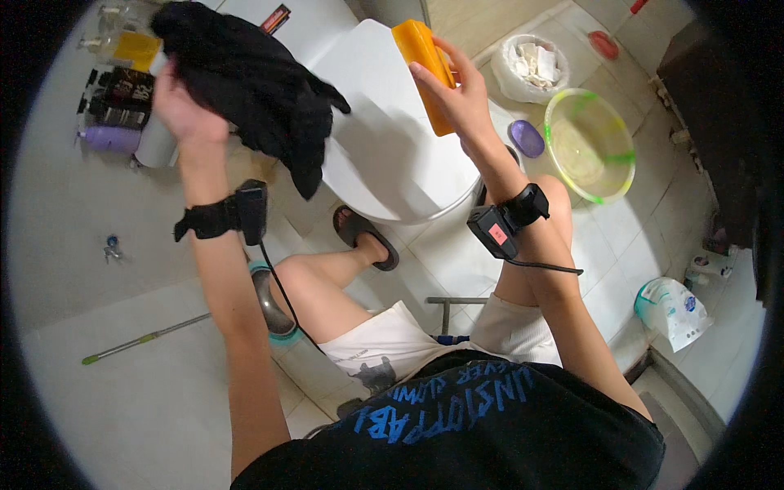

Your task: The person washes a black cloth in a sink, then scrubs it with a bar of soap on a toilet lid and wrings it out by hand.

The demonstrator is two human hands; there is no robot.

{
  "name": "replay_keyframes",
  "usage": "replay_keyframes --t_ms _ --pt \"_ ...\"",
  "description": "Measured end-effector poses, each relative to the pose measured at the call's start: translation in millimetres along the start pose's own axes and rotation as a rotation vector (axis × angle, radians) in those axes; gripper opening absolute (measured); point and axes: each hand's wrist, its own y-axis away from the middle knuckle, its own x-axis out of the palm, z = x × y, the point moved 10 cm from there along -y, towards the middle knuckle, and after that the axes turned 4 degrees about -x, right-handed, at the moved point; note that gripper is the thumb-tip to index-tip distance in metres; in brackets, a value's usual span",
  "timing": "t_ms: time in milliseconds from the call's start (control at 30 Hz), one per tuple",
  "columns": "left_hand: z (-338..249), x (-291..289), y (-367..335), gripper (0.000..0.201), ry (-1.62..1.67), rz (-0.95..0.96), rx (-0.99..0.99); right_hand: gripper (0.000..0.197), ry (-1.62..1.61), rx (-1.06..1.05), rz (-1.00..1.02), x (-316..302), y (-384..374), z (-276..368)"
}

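Observation:
A crumpled black cloth (pixel 253 90) hangs from my left hand (pixel 184 110), raised at the upper left. Its folds hide most of the fingers, and its lower end dangles past the toilet's left edge. My right hand (pixel 457 94) is closed around a long orange block (pixel 423 69) that looks like a bar of laundry soap, thumb on the near face and fingers behind. Both hands are above the closed white toilet lid (pixel 392 155), the cloth at its left and the orange block over its right part.
Bottles, one with a purple part (pixel 112 139), stand at the upper left. Right of the toilet are a lined waste bin (pixel 535 69), a purple oval dish (pixel 527 139) and a green-rimmed basin (pixel 592 188). A plastic packet (pixel 678 314) lies at the right. A thin pole (pixel 147 337) crosses the lower left.

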Motion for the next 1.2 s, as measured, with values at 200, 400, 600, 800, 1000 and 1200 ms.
replay_keyframes --t_ms 200,400,600,800,1000,1200 --pt "30 -13 26 0.043 -0.343 0.300 0.018 0.061 -0.033 -0.009 -0.051 -28 -5 9" --pt "158 -32 104 0.014 -1.460 0.746 0.373 0.060 0.036 -0.047 -0.079 -31 -9 0" --pt "196 -40 98 0.021 -1.480 0.656 0.010 0.062 0.164 -0.050 0.002 -19 -8 -17" --pt "209 -60 74 0.025 -1.152 0.589 -0.121 0.059 0.507 -0.130 0.160 40 17 -17" --pt "213 -24 91 0.051 -1.510 0.875 0.022 0.060 0.524 -0.038 0.315 62 27 -37" --pt "239 -8 120 0.032 -1.788 0.784 0.243 0.059 0.614 -0.070 0.354 72 30 -36"
